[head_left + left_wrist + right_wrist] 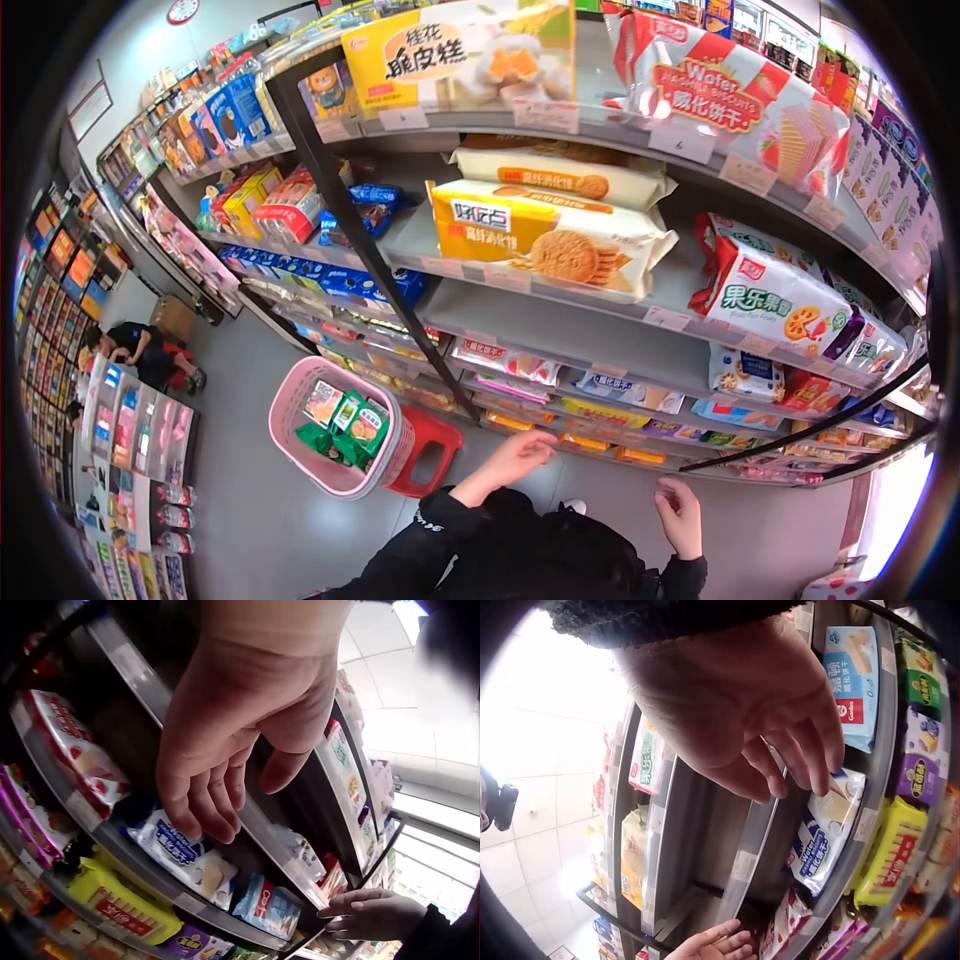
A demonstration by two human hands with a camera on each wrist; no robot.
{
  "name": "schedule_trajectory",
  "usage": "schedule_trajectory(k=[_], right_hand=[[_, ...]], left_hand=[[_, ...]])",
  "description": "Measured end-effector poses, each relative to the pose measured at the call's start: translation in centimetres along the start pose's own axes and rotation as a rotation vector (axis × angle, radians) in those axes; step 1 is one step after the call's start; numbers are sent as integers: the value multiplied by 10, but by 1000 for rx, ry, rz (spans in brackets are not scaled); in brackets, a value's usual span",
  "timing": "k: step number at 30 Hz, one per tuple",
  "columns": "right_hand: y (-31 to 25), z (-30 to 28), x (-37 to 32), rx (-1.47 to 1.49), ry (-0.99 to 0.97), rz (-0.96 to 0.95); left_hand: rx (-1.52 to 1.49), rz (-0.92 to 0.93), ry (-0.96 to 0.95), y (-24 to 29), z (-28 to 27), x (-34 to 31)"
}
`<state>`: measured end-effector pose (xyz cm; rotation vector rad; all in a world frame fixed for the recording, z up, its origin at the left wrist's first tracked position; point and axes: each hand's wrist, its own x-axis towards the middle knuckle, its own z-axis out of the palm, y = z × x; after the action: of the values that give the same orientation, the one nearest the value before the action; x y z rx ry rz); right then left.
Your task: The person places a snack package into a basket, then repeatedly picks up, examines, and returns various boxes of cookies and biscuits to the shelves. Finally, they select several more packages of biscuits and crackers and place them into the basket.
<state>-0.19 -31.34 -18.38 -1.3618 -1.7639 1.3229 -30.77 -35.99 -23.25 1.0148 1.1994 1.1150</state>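
Note:
Both hands hold nothing and hover low in front of a snack shelf. My left hand (pixel 515 462) has loosely bent fingers, and in the left wrist view it overlaps a blue-and-white wafer pack (pixel 180 855). My right hand (pixel 680 515) is farther right with relaxed fingers; a light-blue wafer pack (pixel 853 682) shows behind it in the right wrist view. Higher up lie yellow-and-white digestive biscuit packs (pixel 550 235), a white-and-red fruit biscuit pack (pixel 775 295) and a strawberry wafer bag (pixel 725 100).
A pink basket (pixel 285 400) containing green snack packs (pixel 355 425) stands at left, beside a red stool (pixel 435 455). A black post (pixel 350 205) divides the shelving. A seated person (pixel 140 350) is in the far left aisle, near a display of bottles (pixel 175 517).

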Motion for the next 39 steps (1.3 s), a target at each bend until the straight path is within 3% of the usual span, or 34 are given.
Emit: schedule_trajectory(k=[9, 18, 26, 28, 31, 33, 35, 36, 37, 39], right_hand=[[-44, 127, -1, -41, -65, -19], [-109, 314, 1, -89, -389, -50], [-126, 412, 8, -130, -652, -109], [-124, 429, 7, -132, -687, -87], [-106, 459, 8, -60, -788, -3], [-65, 490, 12, -3, -782, 26], [-53, 512, 16, 57, -775, 54], [-57, 524, 21, 59, -709, 204], [-58, 534, 26, 64, -640, 353], [-35, 557, 39, 95, -614, 424]], left_hand=[[-63, -125, 98, -3, -114, -68], [-187, -173, 326, -41, -261, -194], [-391, -267, 485, -98, -343, -255], [-288, -364, 601, -104, -356, -259], [-269, -436, 627, -115, -377, -255], [-243, -445, 631, -124, -387, -241], [64, -376, 686, -142, -398, -225], [73, -370, 673, -155, -405, -216], [283, -289, 676, -166, -413, -205], [636, -218, 663, -174, -424, -188]])
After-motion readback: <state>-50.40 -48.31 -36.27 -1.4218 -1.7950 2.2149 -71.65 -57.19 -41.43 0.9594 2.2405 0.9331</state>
